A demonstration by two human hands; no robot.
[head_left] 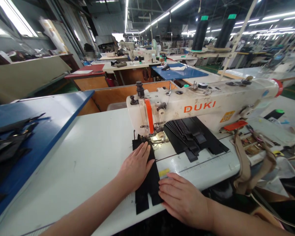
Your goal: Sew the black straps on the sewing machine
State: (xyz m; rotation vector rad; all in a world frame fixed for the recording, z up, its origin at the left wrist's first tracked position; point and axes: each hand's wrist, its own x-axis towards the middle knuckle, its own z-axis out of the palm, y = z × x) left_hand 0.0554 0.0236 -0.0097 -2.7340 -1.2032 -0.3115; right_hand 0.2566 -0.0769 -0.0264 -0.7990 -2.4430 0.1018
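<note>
A black fabric piece [151, 183] lies lengthwise under the needle area of a white sewing machine [172, 105], its near end split into two tails at the table's front edge. My left hand [137, 164] rests flat on the fabric, fingers stretched toward the presser foot [158, 139]. Along the fabric's right edge, my right hand [182, 198] touches it with extended fingers; its palm side is hidden. A fanned stack of black pieces [186, 134] sits under the machine's arm, right of the needle.
At the left, a blue-topped table [46, 131] bears more black pieces [12, 137]. Beige straps [243, 160] and a tray of small parts [255, 147] lie at the right. Black thread cones [200, 34] stand above the machine. Other sewing tables fill the background.
</note>
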